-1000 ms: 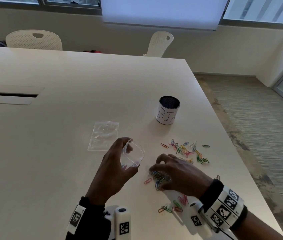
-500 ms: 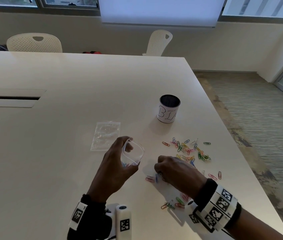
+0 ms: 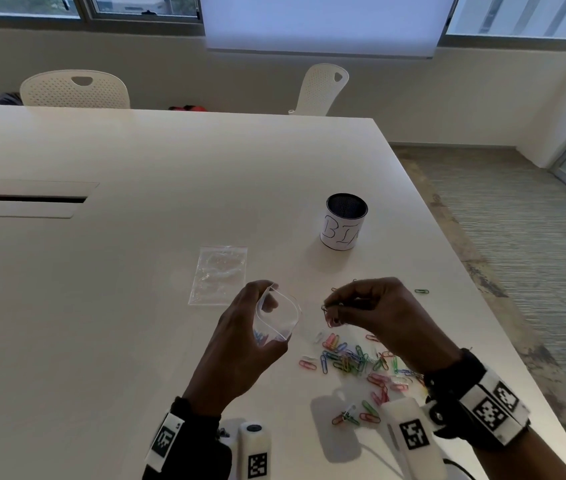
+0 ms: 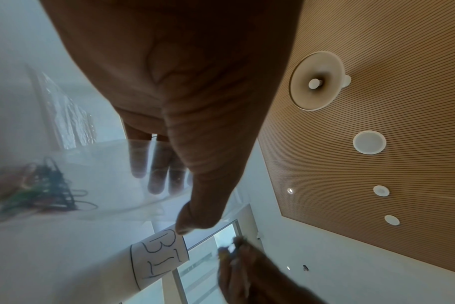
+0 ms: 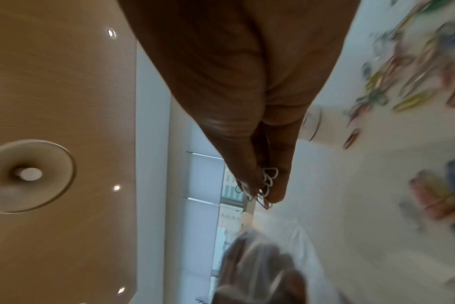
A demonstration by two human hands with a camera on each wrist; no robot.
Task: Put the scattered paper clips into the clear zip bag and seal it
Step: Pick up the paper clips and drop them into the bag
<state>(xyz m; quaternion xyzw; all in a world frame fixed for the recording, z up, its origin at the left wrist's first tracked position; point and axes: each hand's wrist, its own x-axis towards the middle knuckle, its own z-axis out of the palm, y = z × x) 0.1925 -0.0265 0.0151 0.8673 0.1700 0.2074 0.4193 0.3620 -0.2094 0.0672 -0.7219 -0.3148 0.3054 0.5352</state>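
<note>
My left hand [image 3: 250, 334] grips a clear zip bag [image 3: 278, 318] above the table, its mouth held wide open and facing right; a few coloured clips [image 4: 39, 195] lie in its bottom. My right hand [image 3: 361, 306] is raised just right of the bag's mouth and pinches a small bunch of paper clips [image 3: 330, 315] between thumb and fingertips; the clips [image 5: 265, 185] dangle from the pinch in the right wrist view. Below the right hand, several loose coloured paper clips [image 3: 354, 363] lie scattered on the white table [image 3: 136, 209].
A second clear zip bag [image 3: 219, 275] lies flat on the table beyond my left hand. A black cup with a white "BIN" label [image 3: 343, 221] stands further back right. One green clip [image 3: 421, 291] lies alone near the table's right edge. Two white chairs [image 3: 73, 90] stand behind.
My right hand has lifted off the table with a pinch of clips and moved up beside the bag's mouth. The left hand keeps the bag held open.
</note>
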